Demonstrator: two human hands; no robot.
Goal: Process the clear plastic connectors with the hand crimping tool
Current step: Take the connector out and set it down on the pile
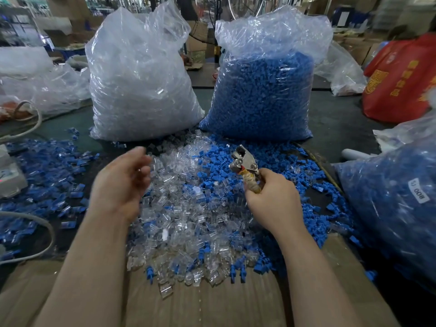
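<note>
Cardboard sheet and dark table bear connectors; right hand grip grasps crimping tool, left hand released.

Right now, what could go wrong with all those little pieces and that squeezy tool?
1. The left hand hovers blurred over the clear connectors; blue caps are mixed in, so it might grab the wrong piece.
2. The right hand holds the crimper with its metal head up; a finger feeding a piece could get pinched.
3. Pieces lie near the front edge and could fall off.
</note>
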